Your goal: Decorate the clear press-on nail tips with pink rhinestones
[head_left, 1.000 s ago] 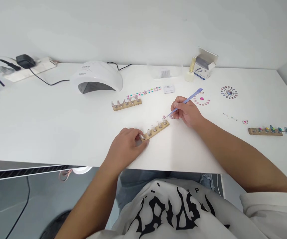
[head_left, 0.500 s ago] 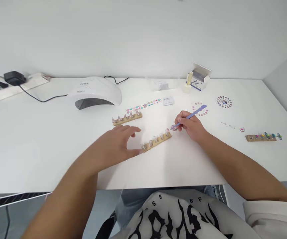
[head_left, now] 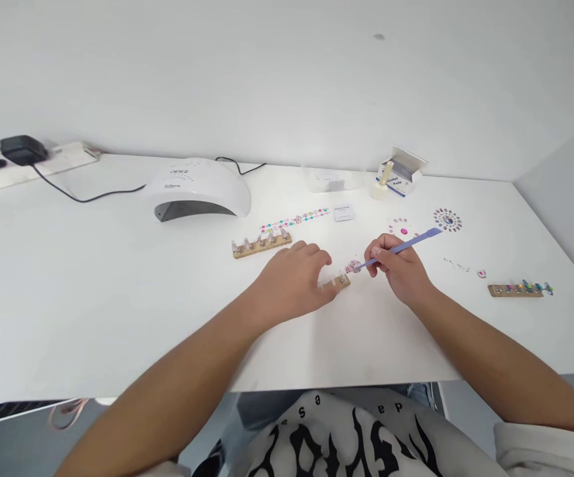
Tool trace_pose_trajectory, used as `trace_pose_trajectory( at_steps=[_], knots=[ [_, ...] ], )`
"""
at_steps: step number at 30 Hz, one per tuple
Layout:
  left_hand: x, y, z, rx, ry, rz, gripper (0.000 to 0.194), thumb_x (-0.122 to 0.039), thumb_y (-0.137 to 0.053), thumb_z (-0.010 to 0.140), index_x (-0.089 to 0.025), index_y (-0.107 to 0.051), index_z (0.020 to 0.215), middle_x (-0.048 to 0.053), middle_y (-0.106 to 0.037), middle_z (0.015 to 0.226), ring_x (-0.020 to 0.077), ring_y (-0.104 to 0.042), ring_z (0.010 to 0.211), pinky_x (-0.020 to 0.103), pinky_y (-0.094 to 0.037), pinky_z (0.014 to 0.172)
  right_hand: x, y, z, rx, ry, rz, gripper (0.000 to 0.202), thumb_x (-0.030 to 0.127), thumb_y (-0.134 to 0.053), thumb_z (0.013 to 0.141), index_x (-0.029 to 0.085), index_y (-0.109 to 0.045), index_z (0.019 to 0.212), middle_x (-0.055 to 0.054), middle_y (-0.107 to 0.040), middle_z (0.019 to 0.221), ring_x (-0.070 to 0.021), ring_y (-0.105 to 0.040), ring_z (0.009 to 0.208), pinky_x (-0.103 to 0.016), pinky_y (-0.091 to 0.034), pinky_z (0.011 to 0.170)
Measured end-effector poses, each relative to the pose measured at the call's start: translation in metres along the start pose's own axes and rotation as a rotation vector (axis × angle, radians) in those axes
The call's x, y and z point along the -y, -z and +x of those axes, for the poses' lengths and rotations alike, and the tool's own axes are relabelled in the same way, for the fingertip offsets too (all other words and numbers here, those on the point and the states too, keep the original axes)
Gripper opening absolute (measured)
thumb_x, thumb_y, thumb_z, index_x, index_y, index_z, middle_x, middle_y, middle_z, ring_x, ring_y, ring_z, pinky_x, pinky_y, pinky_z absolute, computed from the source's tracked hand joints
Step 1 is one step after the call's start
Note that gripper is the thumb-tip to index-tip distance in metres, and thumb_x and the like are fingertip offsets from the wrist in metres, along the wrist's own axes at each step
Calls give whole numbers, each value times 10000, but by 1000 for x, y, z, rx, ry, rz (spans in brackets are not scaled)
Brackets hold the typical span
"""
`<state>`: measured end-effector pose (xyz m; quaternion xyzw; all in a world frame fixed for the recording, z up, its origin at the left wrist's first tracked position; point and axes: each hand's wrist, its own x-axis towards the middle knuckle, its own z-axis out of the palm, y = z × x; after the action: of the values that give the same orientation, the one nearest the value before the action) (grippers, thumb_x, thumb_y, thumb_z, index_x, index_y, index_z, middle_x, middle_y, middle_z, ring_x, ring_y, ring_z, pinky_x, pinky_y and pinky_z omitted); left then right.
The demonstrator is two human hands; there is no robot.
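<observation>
My left hand (head_left: 294, 281) reaches over the near wooden strip (head_left: 343, 283) of clear nail tips, covering most of it. Its thumb and fingers are apart, with the thumb at the strip. My right hand (head_left: 401, 266) grips a purple stick (head_left: 416, 239), whose thin end points down at a small pink decorated piece (head_left: 353, 267) beside the strip's right end. Behind my left hand lies another wooden strip (head_left: 262, 246) with upright nail tips. Rows of coloured gems (head_left: 295, 220) lie just beyond it.
A white lamp (head_left: 200, 189) stands at the back left, near a power strip (head_left: 68, 159). At the back are a clear tray (head_left: 334, 180), a bottle (head_left: 380, 189) and an alcohol pads box (head_left: 402, 173). To the right are a gem ring (head_left: 447, 220) and a decorated strip (head_left: 516, 290).
My left hand has moved right along the near strip and now covers most of it. My right hand still holds the purple stick near the pink piece. The view has shifted slightly.
</observation>
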<state>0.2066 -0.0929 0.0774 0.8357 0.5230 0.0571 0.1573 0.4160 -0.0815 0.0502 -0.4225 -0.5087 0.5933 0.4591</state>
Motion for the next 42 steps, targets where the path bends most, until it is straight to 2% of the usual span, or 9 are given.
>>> trace_pose_trajectory(
  at_steps=[2, 6, 11, 15, 20, 25, 36, 42],
  knots=[
    [0, -4, -3, 64, 36, 57, 361, -433, -620, 751, -179, -640, 1008, 103, -667, 953, 317, -582, 945, 421, -445, 765, -7, 1, 0, 0, 8, 34, 139, 227, -570, 783, 194, -534, 653, 9, -607, 677, -105, -499, 547, -302, -390, 602],
    [-4, -10, -8, 149, 50, 143, 470, -368, -603, 747, -168, -578, 1172, 105, -674, 983, 304, -579, 994, 436, -423, 827, -14, 5, 0, -5, 75, 79, 158, 243, -578, 808, 198, -534, 663, 21, -602, 673, -106, -507, 564, -307, -408, 636],
    [-9, -18, -11, 184, 3, 263, 381, -187, -499, 807, -142, -574, 1178, 109, -693, 985, 275, -607, 983, 408, -414, 789, -16, 5, -4, 3, 43, 45, 153, 253, -585, 812, 199, -550, 673, 16, -595, 681, -105, -487, 577, -305, -413, 644],
    [-7, -20, -12, 164, -33, 290, 383, -119, -468, 818, -142, -569, 1186, 92, -703, 939, 247, -628, 918, 395, -414, 772, -21, 1, -8, 23, 38, -8, 160, 274, -587, 826, 199, -557, 688, 16, -560, 650, -112, -466, 589, -304, -421, 642],
    [-3, -20, -13, 120, -61, 287, 410, -111, -500, 787, -137, -569, 1190, 72, -701, 886, 245, -636, 882, 391, -426, 750, -20, -1, -13, 59, 144, -91, 184, 236, -541, 869, 200, -521, 689, 40, -465, 581, -114, -448, 588, -299, -406, 639],
    [2, -22, -15, 74, -111, 276, 344, -111, -491, 795, -138, -602, 1119, 66, -701, 852, 238, -647, 833, 388, -435, 722, -16, -3, -16, 144, 227, -142, 254, 235, -492, 915, 198, -460, 666, 34, -426, 584, -119, -434, 598, -278, -363, 580],
    [8, -26, -16, -15, -192, 286, 280, -115, -489, 789, -125, -630, 1031, 93, -710, 849, 265, -663, 793, 407, -457, 661, -19, -3, -15, 145, 185, -236, 239, 228, -493, 927, 199, -467, 691, 26, -439, 602, -123, -440, 603, -273, -355, 547],
    [9, -26, -16, -52, -217, 270, 271, -106, -471, 786, -118, -634, 1002, 97, -707, 821, 261, -667, 763, 416, -465, 643, -21, -4, -14, 157, 197, -212, 236, 220, -484, 935, 196, -475, 700, 24, -445, 614, -120, -446, 610, -274, -356, 553]
  ],
)
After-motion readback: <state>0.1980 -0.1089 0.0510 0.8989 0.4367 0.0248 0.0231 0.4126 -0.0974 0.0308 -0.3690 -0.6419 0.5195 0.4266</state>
